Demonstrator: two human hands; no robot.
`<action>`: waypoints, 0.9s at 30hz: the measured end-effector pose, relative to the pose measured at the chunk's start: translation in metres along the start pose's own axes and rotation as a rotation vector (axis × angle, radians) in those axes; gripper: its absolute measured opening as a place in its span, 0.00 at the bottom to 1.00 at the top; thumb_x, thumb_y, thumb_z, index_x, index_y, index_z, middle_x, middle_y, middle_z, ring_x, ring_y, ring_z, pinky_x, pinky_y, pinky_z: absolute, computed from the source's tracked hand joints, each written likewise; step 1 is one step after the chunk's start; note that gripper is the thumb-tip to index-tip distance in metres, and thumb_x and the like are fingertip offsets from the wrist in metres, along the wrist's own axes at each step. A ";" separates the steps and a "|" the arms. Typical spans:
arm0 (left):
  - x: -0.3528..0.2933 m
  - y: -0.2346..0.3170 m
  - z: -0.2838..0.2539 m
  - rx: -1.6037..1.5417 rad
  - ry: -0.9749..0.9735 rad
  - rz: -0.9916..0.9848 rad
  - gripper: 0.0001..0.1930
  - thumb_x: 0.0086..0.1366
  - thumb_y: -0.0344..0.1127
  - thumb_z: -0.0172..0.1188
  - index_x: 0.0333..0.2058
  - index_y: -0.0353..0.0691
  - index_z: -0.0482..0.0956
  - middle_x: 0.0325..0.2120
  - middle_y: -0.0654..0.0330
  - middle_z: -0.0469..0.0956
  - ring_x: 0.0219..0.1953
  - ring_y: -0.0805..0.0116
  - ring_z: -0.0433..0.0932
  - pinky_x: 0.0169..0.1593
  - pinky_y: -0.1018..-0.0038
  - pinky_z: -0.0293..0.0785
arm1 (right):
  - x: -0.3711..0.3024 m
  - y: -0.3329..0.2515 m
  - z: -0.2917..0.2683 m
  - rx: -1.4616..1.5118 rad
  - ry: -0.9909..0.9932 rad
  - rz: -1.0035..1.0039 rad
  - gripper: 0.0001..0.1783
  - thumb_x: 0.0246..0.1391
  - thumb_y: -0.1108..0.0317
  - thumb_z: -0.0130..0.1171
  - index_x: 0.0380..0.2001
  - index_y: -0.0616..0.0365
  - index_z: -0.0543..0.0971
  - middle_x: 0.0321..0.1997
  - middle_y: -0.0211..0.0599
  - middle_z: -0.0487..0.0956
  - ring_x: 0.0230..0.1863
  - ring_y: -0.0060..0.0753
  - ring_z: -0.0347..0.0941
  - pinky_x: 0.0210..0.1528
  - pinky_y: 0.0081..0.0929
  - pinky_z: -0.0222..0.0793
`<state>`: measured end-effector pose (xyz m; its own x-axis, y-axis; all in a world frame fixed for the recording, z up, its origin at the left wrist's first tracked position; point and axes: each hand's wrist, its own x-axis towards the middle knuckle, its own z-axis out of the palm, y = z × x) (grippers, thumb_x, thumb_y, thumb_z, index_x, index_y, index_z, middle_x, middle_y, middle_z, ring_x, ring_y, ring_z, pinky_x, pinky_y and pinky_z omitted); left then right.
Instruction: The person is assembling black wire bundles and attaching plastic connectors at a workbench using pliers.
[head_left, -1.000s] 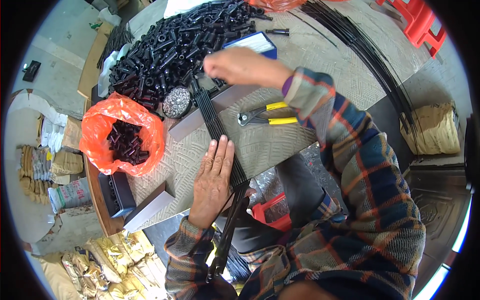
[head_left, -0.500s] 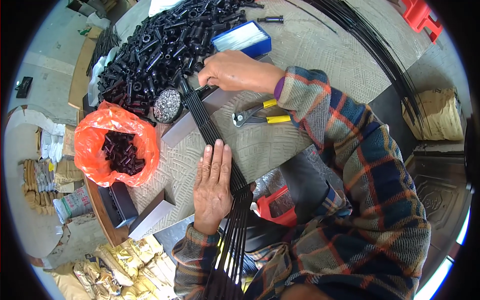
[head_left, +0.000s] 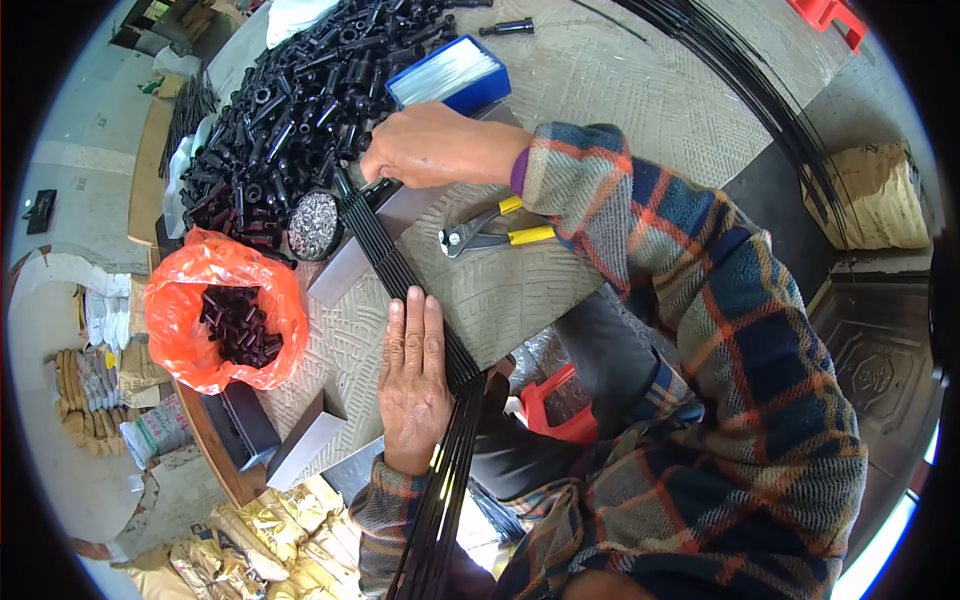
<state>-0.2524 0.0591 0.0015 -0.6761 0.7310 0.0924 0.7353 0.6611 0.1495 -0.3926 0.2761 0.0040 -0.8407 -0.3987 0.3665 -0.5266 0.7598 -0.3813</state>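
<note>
My left hand (head_left: 413,390) lies flat with its fingers stretched out, along the left edge of a row of thin black rods (head_left: 378,250). The rods run side by side across the table and trail off its near edge, past my left forearm. At their far end my right hand (head_left: 430,145) is closed, fingertips bent down beside the rod ends. Whatever it pinches is mostly hidden; only a dark bit shows under the fingers. A flat metal bar (head_left: 413,207) lies crosswise beneath the rods. Left of the rod ends stands a round dish of silvery bits (head_left: 315,225).
A heap of black tubular parts (head_left: 285,110) covers the far left. Beside it sits a blue box (head_left: 490,95) of thin white sticks. Yellow-handled pincers (head_left: 528,237) lie right of the rods. An orange bag (head_left: 170,310) holds dark parts. More long rods (head_left: 720,75) lie far right.
The whole view has shifted, so the table's things appear further left. My left fingertips have slid leftward off the rods' top to their edge. The right hand stays closed by the rod ends.
</note>
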 end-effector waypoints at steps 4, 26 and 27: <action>-0.001 -0.002 0.003 0.014 -0.002 0.011 0.30 0.53 0.27 0.48 0.57 0.32 0.57 0.59 0.48 0.55 0.62 0.49 0.52 0.61 0.62 0.52 | 0.001 0.001 -0.001 -0.036 -0.025 -0.030 0.08 0.46 0.70 0.54 0.31 0.47 0.79 0.25 0.37 0.77 0.32 0.45 0.74 0.30 0.40 0.68; 0.004 0.004 0.003 -0.032 -0.026 -0.022 0.43 0.50 0.60 0.57 0.58 0.35 0.56 0.60 0.51 0.54 0.63 0.53 0.50 0.63 0.61 0.46 | -0.007 0.005 0.007 -0.049 0.169 -0.128 0.02 0.41 0.73 0.52 0.21 0.51 0.72 0.22 0.36 0.75 0.28 0.44 0.74 0.24 0.40 0.64; 0.006 0.008 0.001 -0.004 -0.031 0.004 0.46 0.46 0.58 0.61 0.57 0.33 0.56 0.59 0.49 0.54 0.63 0.50 0.50 0.62 0.60 0.47 | -0.008 0.005 0.006 -0.060 0.153 -0.123 0.03 0.41 0.73 0.52 0.21 0.50 0.72 0.24 0.36 0.75 0.29 0.44 0.74 0.25 0.39 0.64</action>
<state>-0.2507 0.0689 0.0020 -0.6714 0.7385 0.0624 0.7376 0.6576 0.1535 -0.3892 0.2801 -0.0055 -0.7387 -0.4112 0.5341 -0.6121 0.7411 -0.2761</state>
